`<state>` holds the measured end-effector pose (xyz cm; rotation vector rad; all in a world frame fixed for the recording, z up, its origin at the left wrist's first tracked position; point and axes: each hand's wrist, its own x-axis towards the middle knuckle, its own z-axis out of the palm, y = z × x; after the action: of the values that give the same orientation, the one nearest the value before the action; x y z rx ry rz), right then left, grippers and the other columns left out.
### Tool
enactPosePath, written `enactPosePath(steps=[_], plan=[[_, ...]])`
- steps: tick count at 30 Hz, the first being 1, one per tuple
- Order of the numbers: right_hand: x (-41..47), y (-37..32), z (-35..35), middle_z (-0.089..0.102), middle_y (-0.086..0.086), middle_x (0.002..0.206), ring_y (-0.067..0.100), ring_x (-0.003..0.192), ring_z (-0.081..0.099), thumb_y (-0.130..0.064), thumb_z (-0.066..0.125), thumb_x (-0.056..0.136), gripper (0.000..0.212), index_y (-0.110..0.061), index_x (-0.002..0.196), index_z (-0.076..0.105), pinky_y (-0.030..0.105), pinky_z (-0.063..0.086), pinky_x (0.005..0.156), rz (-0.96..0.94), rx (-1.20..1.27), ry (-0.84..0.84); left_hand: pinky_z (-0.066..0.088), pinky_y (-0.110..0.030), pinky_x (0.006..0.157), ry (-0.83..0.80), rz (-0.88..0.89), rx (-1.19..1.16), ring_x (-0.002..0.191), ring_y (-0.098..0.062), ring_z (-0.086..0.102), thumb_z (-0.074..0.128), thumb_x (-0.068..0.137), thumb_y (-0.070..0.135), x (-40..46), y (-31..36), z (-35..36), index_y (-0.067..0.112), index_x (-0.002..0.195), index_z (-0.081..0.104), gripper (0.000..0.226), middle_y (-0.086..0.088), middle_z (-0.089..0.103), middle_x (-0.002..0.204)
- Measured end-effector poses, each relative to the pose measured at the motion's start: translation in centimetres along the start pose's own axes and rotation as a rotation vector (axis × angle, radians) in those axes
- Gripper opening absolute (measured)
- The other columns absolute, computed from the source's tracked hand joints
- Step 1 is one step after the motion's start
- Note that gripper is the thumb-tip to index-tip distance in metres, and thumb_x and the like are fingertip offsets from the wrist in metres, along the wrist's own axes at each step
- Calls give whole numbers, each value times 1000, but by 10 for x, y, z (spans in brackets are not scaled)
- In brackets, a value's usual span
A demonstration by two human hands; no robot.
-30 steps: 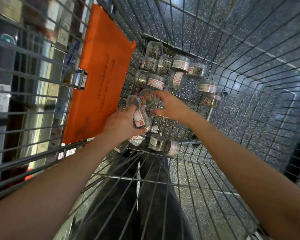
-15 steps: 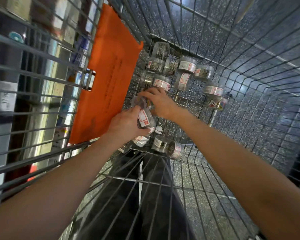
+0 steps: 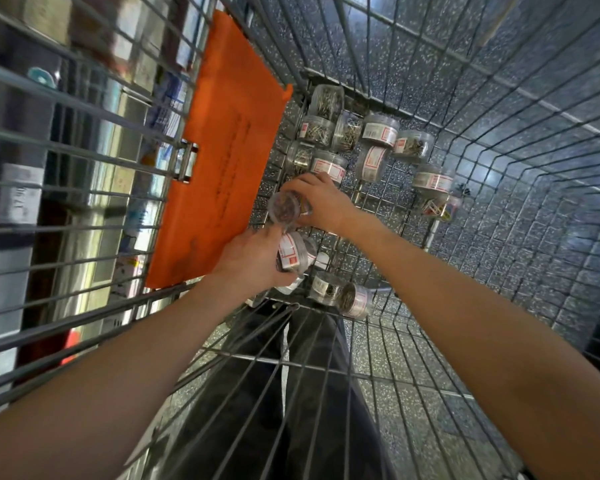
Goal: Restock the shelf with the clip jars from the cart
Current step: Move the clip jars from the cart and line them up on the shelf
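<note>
Wire cart, seen from above: both forearms reach in over the near rim, and dark trousers show through the near mesh.

Left hand: fingers curled round a clear clip jar with a red-and-white label. The palm covers the jar's near side; a second jar may sit beneath it, but that cannot be made out.

Right hand: fingers and thumb curled round a second clear jar, held with its round end toward the camera. Its contents are blurred and dark, and no label shows. This jar sits just above the left hand's jar, near or touching it; which, the view does not settle.

Loose jars on the cart floor, far end: a cluster of about eight lying on their sides, metallic clips inside, label print too small to read. One jar at the right edge of the cluster holds coloured clips.

Loose jars, near end: two jars close together, just beside the left wrist; a white label fragment under that hand is partly hidden.

Orange panel: leans against the cart's left wall, dark printing on it illegible, lower corner cut off by the cart wires.

Shelving beyond the left wall: blurred, barred by the mesh; one pale price tag visible, goods unidentifiable.

Speckled floor visible through the mesh.
</note>
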<state>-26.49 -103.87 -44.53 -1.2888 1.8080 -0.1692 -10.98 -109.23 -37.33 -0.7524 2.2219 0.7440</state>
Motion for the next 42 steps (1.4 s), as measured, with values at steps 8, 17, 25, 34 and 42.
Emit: enactPosePath(steps=[8, 17, 25, 34, 42], plan=[[-4, -4, -2, 47, -2, 135, 25, 129, 32, -27, 76, 76, 64, -24, 132, 46, 47, 40, 103, 24, 66, 10, 43, -29, 75, -26, -6, 29, 98, -18, 56, 73, 73, 51, -4, 1, -2, 19, 122, 41, 67, 2, 58, 113], [-20, -9, -22, 58, 2, 121, 23, 109, 55, -26, 75, 77, 59, -20, 127, 45, 40, 52, 89, 45, 27, -44, 44, -30, 75, -41, -6, 46, 101, -20, 56, 71, 74, 53, -10, 2, -6, 20, 132, 35, 75, 0, 58, 116], [-50, -24, -50, 61, 5, 114, 24, 97, 62, -20, 71, 80, 63, -16, 132, 37, 22, 52, 68, 49, 23, -45, 44, -29, 68, 6, -15, -2, 87, -17, 54, 74, 72, 51, -30, 5, -29, 21, 112, 43, 58, 3, 56, 99], [-85, -68, -92, 61, -2, 101, 16, 88, 58, -31, 76, 77, 57, -13, 120, 44, 24, 43, 70, -62, -53, -47, 41, -29, 69, 73, -80, -32, 93, -23, 59, 69, 71, 61, -76, 12, -67, 21, 106, 42, 59, 0, 59, 100], [-116, -113, -133, 61, 7, 113, 23, 105, 56, -28, 75, 76, 55, -10, 124, 54, 38, 47, 88, -153, -145, 10, 47, -33, 81, 83, -30, 105, 107, -28, 58, 68, 73, 60, -125, 12, -108, 15, 121, 41, 71, -7, 60, 115]])
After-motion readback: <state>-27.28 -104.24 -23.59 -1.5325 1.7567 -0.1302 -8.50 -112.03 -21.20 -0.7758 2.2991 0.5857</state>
